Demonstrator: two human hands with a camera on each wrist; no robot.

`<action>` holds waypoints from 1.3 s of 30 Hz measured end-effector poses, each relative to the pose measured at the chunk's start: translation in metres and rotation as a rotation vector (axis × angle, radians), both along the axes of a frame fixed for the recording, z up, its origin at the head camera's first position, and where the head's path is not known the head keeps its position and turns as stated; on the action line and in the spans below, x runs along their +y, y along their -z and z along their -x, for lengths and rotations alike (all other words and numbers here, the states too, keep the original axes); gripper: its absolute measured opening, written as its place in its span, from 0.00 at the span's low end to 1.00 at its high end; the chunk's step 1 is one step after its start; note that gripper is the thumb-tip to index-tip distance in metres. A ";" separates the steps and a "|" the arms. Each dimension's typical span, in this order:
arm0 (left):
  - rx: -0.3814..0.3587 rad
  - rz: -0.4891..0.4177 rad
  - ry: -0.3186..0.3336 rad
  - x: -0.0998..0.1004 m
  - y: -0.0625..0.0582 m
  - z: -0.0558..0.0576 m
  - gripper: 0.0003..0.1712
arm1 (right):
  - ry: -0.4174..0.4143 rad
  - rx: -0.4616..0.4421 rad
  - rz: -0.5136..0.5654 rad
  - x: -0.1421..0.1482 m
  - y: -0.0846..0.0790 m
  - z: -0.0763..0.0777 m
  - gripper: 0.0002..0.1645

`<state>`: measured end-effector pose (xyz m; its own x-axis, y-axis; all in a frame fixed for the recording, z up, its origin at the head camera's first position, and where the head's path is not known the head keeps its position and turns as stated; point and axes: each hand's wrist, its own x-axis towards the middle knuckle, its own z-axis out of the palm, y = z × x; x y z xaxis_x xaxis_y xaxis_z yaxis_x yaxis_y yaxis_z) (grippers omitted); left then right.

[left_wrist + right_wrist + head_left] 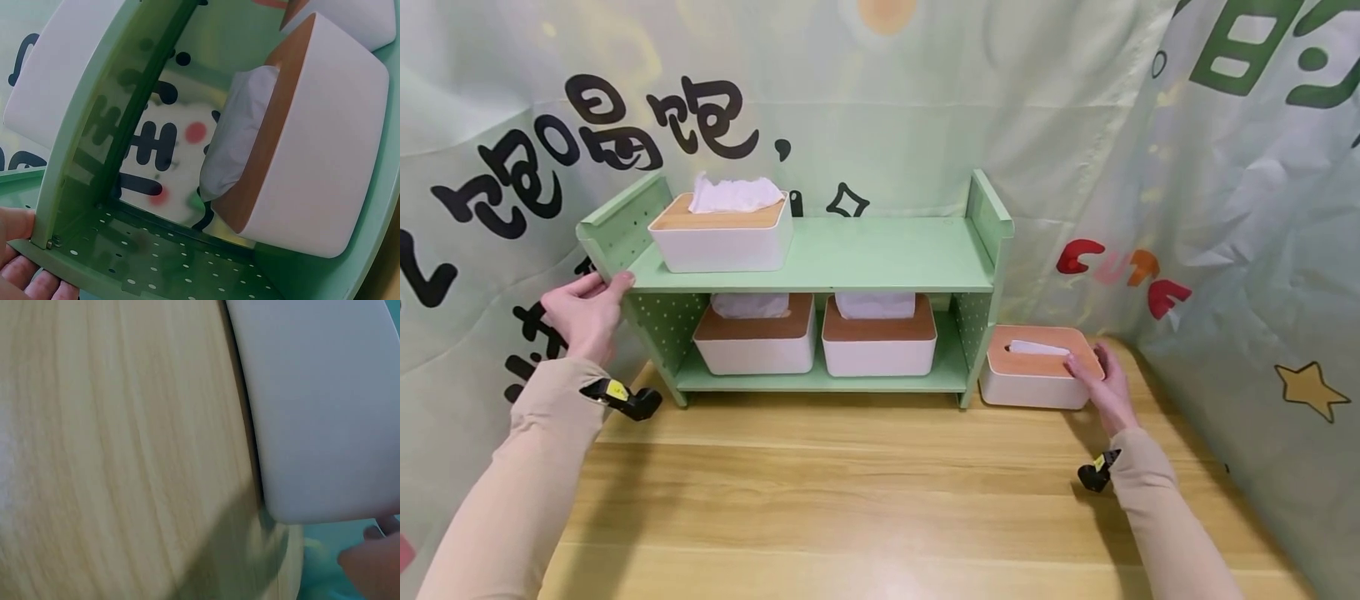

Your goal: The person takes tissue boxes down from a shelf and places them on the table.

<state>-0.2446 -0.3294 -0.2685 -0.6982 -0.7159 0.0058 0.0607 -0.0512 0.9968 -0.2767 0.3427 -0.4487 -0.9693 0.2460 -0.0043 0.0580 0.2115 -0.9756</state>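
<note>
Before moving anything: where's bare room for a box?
Top shelf, between its tissue box and the right side panel; tabletop in front of the green rack. Crowded: lower shelf, two boxes; right of the rack, another box.

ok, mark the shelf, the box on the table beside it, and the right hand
shelf (887, 250): head view, bare middle of top board
box (1032, 390): head view, white front wall
right hand (1110, 390): head view, back of hand

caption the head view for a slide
Left grip on a green shelf holding three tissue boxes, right grip on a fourth box beside it.
</note>
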 end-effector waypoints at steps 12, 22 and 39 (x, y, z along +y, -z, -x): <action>0.021 -0.009 -0.002 0.001 0.000 0.000 0.29 | 0.335 0.187 0.046 -0.007 -0.007 -0.005 0.37; 0.003 -0.003 -0.008 0.001 0.000 0.000 0.28 | 0.441 0.398 0.043 -0.023 -0.023 -0.006 0.29; -0.008 0.024 -0.012 0.000 0.000 -0.001 0.29 | 0.431 0.636 -0.050 -0.068 -0.060 -0.012 0.21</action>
<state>-0.2440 -0.3295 -0.2685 -0.6894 -0.7242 0.0174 0.0529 -0.0263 0.9983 -0.2650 0.2743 -0.3888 -0.5995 0.5878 0.5432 -0.4239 0.3425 -0.8385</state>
